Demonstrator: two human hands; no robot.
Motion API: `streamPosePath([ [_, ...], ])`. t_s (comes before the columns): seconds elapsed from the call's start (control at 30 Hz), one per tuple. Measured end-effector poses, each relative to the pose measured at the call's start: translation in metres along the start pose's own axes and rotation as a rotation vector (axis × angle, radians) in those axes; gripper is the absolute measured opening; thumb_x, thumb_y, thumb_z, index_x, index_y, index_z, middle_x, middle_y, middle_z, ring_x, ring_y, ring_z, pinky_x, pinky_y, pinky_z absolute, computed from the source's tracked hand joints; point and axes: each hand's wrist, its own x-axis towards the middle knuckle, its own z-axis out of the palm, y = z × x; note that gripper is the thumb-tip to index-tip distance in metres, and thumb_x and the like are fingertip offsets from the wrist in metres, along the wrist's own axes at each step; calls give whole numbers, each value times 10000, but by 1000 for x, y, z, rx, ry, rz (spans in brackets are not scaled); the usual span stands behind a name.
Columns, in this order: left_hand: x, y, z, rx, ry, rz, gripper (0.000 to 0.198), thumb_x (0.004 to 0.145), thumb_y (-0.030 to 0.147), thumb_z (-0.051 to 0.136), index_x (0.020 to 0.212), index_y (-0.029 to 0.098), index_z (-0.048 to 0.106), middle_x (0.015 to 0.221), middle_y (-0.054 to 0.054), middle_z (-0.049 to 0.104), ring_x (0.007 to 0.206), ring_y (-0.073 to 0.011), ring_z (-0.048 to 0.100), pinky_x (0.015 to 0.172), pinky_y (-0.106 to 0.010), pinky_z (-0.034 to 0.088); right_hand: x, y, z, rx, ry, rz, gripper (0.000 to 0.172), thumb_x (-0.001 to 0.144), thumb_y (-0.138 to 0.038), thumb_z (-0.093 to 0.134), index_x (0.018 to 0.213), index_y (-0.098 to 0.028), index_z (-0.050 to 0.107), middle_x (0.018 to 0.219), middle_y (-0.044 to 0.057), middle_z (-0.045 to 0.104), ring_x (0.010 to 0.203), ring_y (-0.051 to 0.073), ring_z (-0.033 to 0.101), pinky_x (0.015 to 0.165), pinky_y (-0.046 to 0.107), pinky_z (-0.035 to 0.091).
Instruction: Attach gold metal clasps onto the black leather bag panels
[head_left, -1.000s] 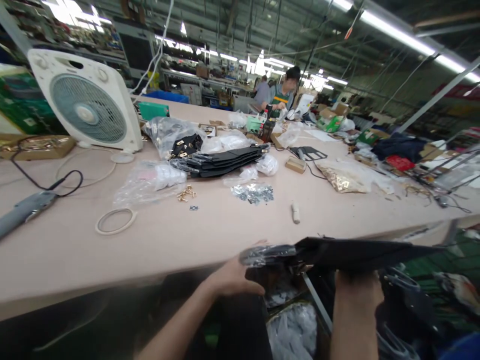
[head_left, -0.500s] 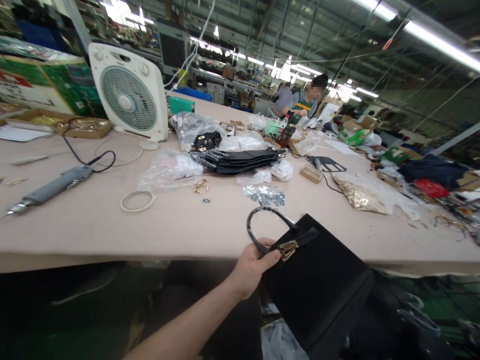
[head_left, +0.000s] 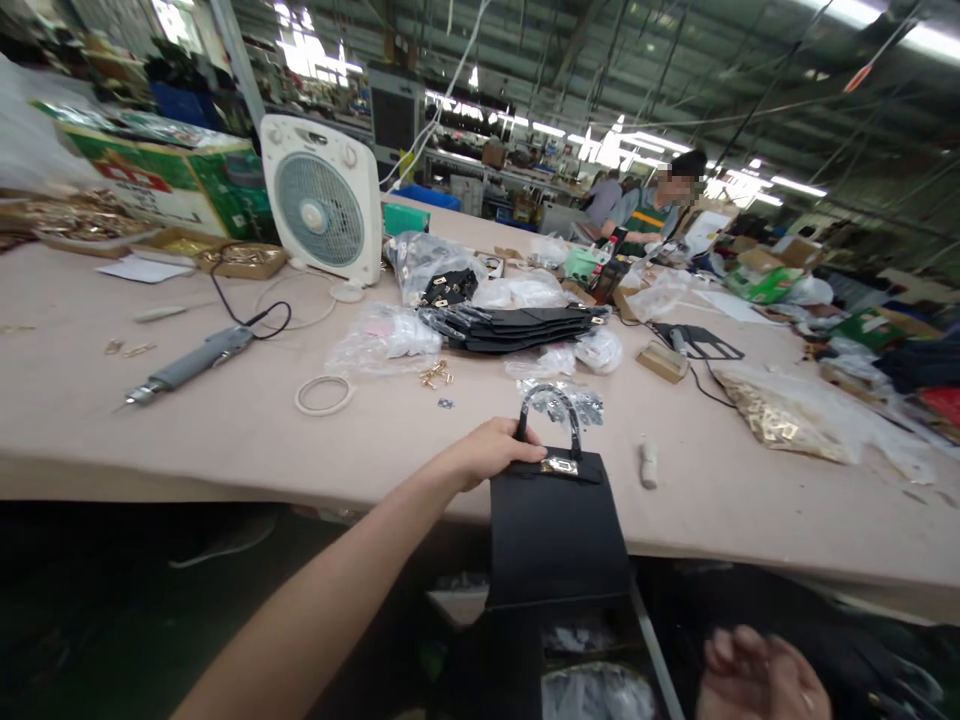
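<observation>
My left hand [head_left: 491, 452] grips the top of a black handbag [head_left: 555, 530] beside its wrapped handle [head_left: 549, 412]. The bag hangs upright in front of the near edge of the long pink table [head_left: 225, 440], and a gold clasp [head_left: 559, 465] shows on its flap. My right hand [head_left: 757, 675] is low at the bottom right, fingers loosely apart and holding nothing. Beyond the bag lie a small white cylinder [head_left: 649, 464], a pile of silver metal parts [head_left: 562, 400] and a stack of black bag panels [head_left: 517, 326].
A white fan [head_left: 322, 200], a grey electric screwdriver [head_left: 191, 363] with its cord, a tape ring [head_left: 324, 394], loose gold fittings [head_left: 436, 375] and plastic bags lie on the table. A bag of gold hardware [head_left: 772, 420] is at right. A person [head_left: 660, 205] works at the far end.
The bag has swung from tilted to hanging upright at the table's near edge. My left hand rose with it. My right hand has come back into view low at right. The view panned left.
</observation>
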Motion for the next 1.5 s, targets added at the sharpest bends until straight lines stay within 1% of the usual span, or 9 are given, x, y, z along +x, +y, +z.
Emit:
streamPosePath([
  [0.1,15,-1,-4,120,-30,-33,204,641,288,803,778,155,733,722,-14,691,677,-157,588,670,-276,428,7,-21,65,131,-272,-80,252,890,-443,721,1085,-296,662,858,11,709,718,198,677,651,376,546],
  [0.23,29,-13,-2,186,-38,-35,232,641,329,811,777,152,747,724,-15,705,682,-165,603,665,-277,433,14,-42,142,-164,-621,-262,288,992,-457,610,1165,-230,639,1073,69,740,1008,227,703,925,402,544],
  [0.4,40,-35,-7,222,71,66,251,695,361,781,835,152,777,814,-42,761,764,-184,668,718,-270,478,18,-25,191,-365,-1021,-338,259,1040,-438,521,1177,-247,629,1090,53,742,968,207,703,897,333,538],
  [0.57,47,-63,-28,272,318,144,318,661,389,850,861,148,793,784,-59,768,761,-220,694,702,-287,498,3,9,201,-388,-1141,-407,215,1060,-371,477,1148,-258,637,1073,38,750,935,197,714,831,295,556],
  [0.73,45,-79,-30,333,530,161,339,692,348,844,974,172,777,972,-79,783,950,-260,707,867,-340,513,-8,39,201,-395,-1136,-570,194,1047,-289,489,1148,-261,652,1094,57,733,1003,221,692,883,335,555],
  [0.93,31,-77,-15,223,441,177,761,592,113,825,1318,184,606,1109,-56,724,974,-223,689,886,-323,523,4,44,203,-254,-1067,-541,200,1037,-278,522,1168,-265,673,1153,90,669,1099,233,656,955,386,564],
  [1.17,21,-78,-15,-17,366,115,817,557,50,791,1335,177,574,1096,-53,714,933,-211,693,843,-316,536,18,53,204,-104,-969,-202,255,1003,-352,624,1236,-269,682,1035,56,689,968,212,718,884,369,592],
  [1.3,22,-83,-16,-69,391,94,827,567,69,809,1343,187,550,1037,-42,739,893,-218,706,819,-331,543,15,57,202,-99,-899,-17,319,936,-406,724,1209,-251,666,1105,65,746,971,226,744,897,375,603],
  [1.5,27,-88,-16,-81,471,92,758,525,86,845,1239,172,606,930,-18,750,846,-202,691,805,-315,534,25,51,207,-221,-985,-366,197,977,-370,668,1129,-276,752,1129,70,732,1079,241,693,953,391,567],
])
